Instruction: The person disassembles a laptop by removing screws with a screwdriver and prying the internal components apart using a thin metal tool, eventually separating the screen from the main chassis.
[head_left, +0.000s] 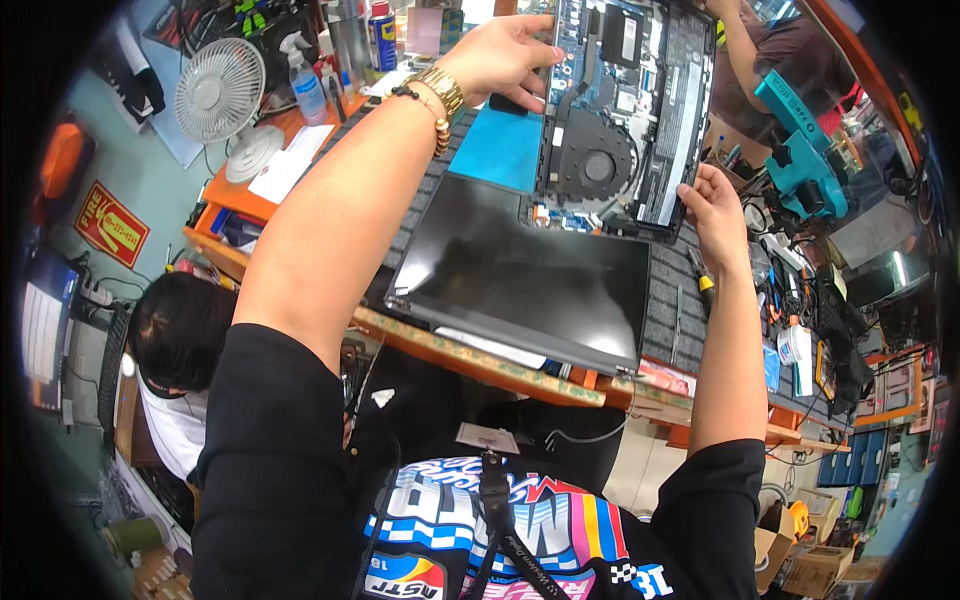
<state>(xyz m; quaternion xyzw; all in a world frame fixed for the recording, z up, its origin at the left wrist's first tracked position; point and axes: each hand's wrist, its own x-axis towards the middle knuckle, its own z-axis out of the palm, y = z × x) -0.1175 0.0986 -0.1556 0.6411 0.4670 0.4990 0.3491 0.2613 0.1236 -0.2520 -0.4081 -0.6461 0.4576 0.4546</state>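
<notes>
An opened laptop base (640, 140) is held up on edge, its inside turned toward me. A black round fan (597, 166), a long battery and a blue circuit board show in it. My left hand (505, 62) grips the base's left edge near the top, thumb and fingers pinching it. Near the lower right corner, my right hand (716, 212) pinches the opposite edge. Just below the base, a black laptop screen (525, 275) lies by the bench's near edge. A blue sheet (498, 148) is beside the base, partly hidden.
A grey striped mat (668, 320) covers the bench. At left stand a white fan (222, 95), a spray bottle (306, 85) and a blue can (383, 38). A teal tool stand (800, 160) and loose tools crowd the right. One person (175, 345) is low at left; another is across the bench.
</notes>
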